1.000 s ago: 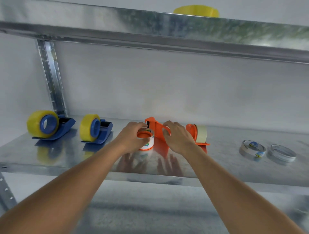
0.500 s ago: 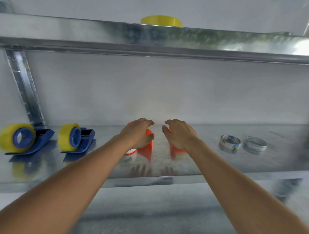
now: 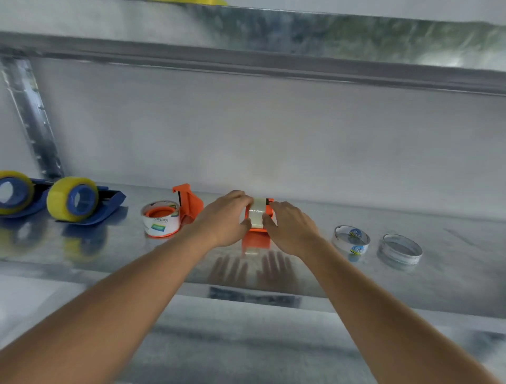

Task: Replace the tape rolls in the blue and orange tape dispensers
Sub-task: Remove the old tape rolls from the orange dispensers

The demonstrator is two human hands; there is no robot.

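Observation:
An orange tape dispenser with a clear tape roll stands at the middle of the metal shelf. My left hand grips its left side and my right hand grips its right side, thumbs at the front of the roll. A second orange dispenser stands to the left, with a white-labelled tape roll lying flat on its hub. Two blue dispensers with yellow rolls stand at the far left.
Two nearly spent clear tape rings lie on the shelf to the right. An upper shelf hangs overhead with a yellow roll on top. A steel upright stands at the back left.
Both hands left the left orange dispenser and its roll and moved right onto the other orange dispenser, now turned end-on toward me. The camera view shifted right and then back left.

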